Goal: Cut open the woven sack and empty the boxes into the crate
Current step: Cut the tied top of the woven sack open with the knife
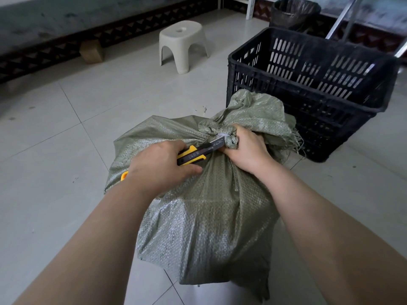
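Note:
A full grey-green woven sack (209,216) stands on the tiled floor in front of me, its neck tied shut with a pale cord. My left hand (163,166) grips a yellow and black utility knife (193,155), and the blade tip sits against the tie at the neck. My right hand (246,148) grips the bunched neck of the sack just beyond the blade. A black slotted plastic crate (286,89) stands on the floor right behind the sack, to the right. The boxes are hidden inside the sack.
A low white plastic stool (182,45) stands at the back centre. A brown block (91,51) lies by the dark wall base at the left. A black bin (295,14) and metal poles (339,20) stand behind the crate.

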